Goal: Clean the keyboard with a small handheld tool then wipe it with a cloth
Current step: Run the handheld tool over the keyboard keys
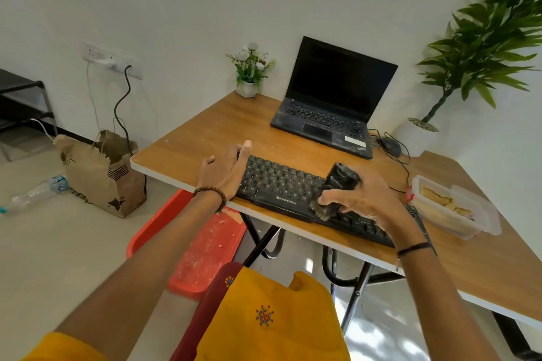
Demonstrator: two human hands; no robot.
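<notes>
Head view. The keyboard (281, 184) lies along the near edge of the tabletop (199, 138), slightly askew, its right end hidden under your forearm. Your left hand (223, 173) rests flat on its left end, fingers straight and released. Your right hand (360, 196) has its fingers (327, 199) curled round the handheld tool (341, 182), a short black cylinder held upright with its bristled tip (321, 211) down on the keys.

Expect the tool to be light and rigid with soft bristles, so hold it by the barrel, as here. The keyboard is probably light plastic and may slide on the smooth wood; brace it at the frame rather than on the loose keycaps.

Behind it stand a laptop (331, 99) and a mouse (390, 146), whose cable (406, 170) trails past your right hand. A clear plastic container (457, 214), its contents unclear, sits just beside the keyboard's right end and crowds sweeps that way
</notes>
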